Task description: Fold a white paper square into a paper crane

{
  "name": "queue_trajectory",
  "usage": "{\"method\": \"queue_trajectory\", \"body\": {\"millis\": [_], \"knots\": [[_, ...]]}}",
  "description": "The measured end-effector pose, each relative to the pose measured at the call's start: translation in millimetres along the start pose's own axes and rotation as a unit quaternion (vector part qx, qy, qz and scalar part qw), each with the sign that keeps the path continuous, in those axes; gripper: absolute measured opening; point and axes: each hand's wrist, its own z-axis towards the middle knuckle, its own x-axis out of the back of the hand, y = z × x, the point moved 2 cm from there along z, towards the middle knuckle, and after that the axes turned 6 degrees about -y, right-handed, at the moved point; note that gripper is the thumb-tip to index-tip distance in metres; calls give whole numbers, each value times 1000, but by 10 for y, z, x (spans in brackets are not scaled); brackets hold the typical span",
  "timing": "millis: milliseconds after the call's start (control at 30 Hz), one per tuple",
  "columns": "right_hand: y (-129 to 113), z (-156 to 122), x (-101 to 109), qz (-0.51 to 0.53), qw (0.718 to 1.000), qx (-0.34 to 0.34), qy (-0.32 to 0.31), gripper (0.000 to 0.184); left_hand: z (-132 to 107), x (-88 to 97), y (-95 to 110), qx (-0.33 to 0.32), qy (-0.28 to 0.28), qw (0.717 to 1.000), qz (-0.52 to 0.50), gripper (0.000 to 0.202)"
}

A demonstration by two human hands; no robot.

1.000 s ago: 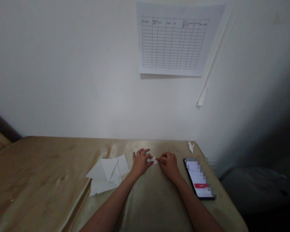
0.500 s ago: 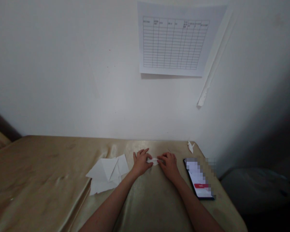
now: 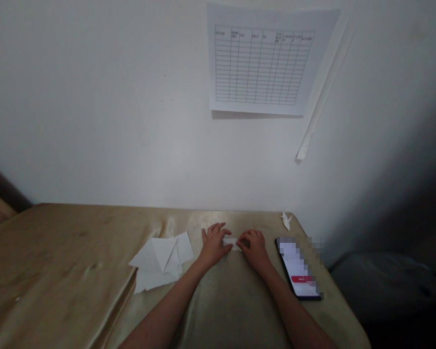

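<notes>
A small folded piece of white paper (image 3: 232, 242) lies on the tan table (image 3: 76, 271) between my two hands. My left hand (image 3: 213, 242) rests on its left end, fingers spread flat and the thumb pressing the paper. My right hand (image 3: 253, 245) is on its right end, fingers curled and pinching the paper's edge against the table.
A loose pile of white folded sheets (image 3: 162, 261) lies left of my left arm. A phone (image 3: 298, 267) with a lit screen lies to the right of my right hand. A small folded paper figure (image 3: 286, 220) sits near the wall corner. A printed grid sheet (image 3: 263, 63) hangs on the wall.
My hands have drawn slightly closer together over the small paper, which now looks flatter and longer. The pile and phone have not moved.
</notes>
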Motion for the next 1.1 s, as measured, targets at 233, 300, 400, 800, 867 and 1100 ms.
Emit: {"method": "queue_trajectory", "body": {"millis": [233,300,400,800,867,1100], "knots": [[-27,-8,35,3,1000,21,8,7,2,18,-23,-14,29,999,-11,15],[-46,-12,66,3,999,37,16,6,0,41,-17,-24,40,999,-18,13],[-90,-23,121,-22,998,60,27,5,4,64,-9,-49,56,997,-19,11],[-170,-52,176,-79,993,88,26,17,-31,56,-5,-52,51,996,51,26],[-167,-52,172,-74,993,85,27,17,-41,52,6,-56,43,996,61,21],[-76,-50,196,-44,997,69,-4,21,-41,54,19,-53,27,996,63,13]]}}
